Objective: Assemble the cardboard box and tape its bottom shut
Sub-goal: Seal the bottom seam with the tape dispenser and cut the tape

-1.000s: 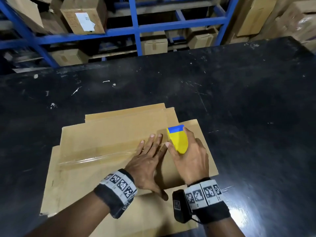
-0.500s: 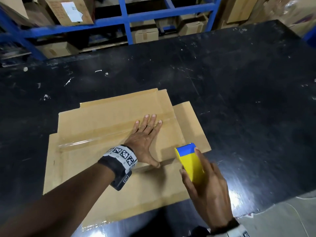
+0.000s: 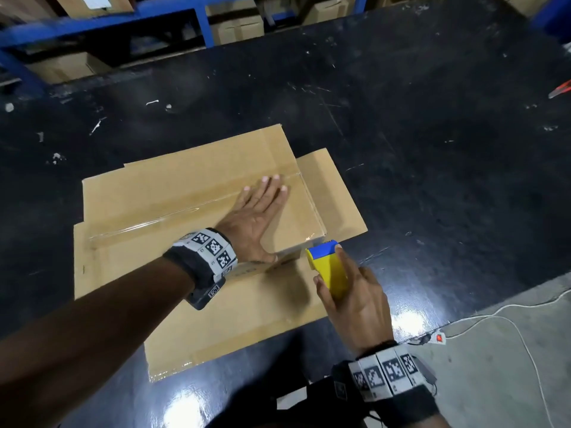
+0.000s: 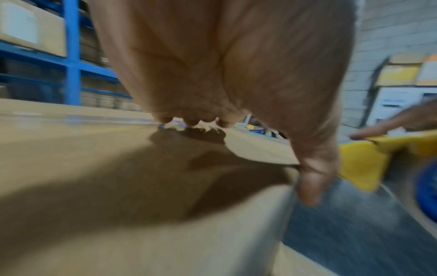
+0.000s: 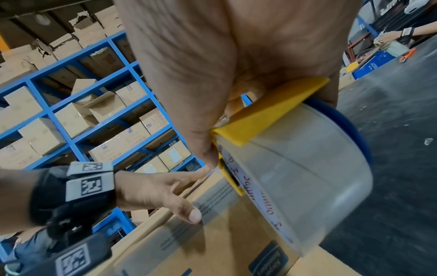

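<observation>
While the cardboard box (image 3: 191, 211) stands upside down on the black bench (image 3: 432, 149) with its bottom flaps folded shut, the left hand (image 3: 256, 217) lies flat on top of it, fingers straight and close together, thumb hooked over the near edge. A strip of clear tape (image 3: 173, 216) runs along the seam of the flaps and down over the right end of the box. The right hand (image 3: 355, 301) grips a yellow and blue tape dispenser (image 3: 329, 268), fingers wrapped around it, just beside the box's near right corner; the roll (image 5: 295, 186) shows in the right wrist view.
</observation>
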Available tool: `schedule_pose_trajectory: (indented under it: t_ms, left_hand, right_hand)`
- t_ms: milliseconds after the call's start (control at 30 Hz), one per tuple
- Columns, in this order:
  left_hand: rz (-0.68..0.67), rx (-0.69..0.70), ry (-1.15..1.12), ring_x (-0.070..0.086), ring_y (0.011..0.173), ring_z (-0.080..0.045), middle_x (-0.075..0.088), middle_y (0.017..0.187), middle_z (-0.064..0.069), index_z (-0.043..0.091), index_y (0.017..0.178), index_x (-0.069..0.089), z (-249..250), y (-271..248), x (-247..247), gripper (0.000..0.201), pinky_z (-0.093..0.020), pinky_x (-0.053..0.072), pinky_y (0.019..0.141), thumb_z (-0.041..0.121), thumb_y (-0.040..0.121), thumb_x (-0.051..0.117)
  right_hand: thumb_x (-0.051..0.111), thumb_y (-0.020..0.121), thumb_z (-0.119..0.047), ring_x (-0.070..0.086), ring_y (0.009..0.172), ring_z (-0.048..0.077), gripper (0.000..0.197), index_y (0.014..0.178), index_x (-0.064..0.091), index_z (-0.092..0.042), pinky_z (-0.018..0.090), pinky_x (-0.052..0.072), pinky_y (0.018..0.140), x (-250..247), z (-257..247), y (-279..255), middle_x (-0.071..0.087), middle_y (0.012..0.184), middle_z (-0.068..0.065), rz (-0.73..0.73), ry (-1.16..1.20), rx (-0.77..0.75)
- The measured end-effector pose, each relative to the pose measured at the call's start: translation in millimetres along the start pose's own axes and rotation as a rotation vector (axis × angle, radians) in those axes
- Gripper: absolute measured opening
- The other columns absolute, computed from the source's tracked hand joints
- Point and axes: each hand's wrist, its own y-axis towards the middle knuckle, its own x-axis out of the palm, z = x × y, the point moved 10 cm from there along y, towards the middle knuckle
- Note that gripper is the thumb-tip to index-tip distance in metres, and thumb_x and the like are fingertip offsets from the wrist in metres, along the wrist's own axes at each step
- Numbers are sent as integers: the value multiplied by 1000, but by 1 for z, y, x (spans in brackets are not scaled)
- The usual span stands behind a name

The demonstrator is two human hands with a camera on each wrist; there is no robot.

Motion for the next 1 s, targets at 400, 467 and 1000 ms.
schedule_pose_trajectory:
  t_ms: [400,467,1000]
  left_hand:
    - [64,130,4,-30,157,-15,-30,171,8,28,164,-20,44,1,21,103,-51,-18,128,44,92,53]
    - [103,97,-36,-28,158,-13,-26,173,10,28,166,-15,45,2,20,97,-53,-15,128,55,94,46]
    - [468,-62,-312,16,161,-17,24,171,6,30,157,37,46,-18,-9,71,-53,10,130,60,96,53]
  right_hand:
    - [62,86,-61,69,98,30,56,135,56,-34,38,58,81,44,44,24,73,105,7,-191,97,143]
    - [64,86,-60,68,92,25,56,135,55,-35,34,57,80,51,54,18,68,97,1,-199,156,158]
    - [74,81,-58,64,95,4,63,139,54,-46,19,49,80,-18,37,10,70,108,-17,15,403,-33]
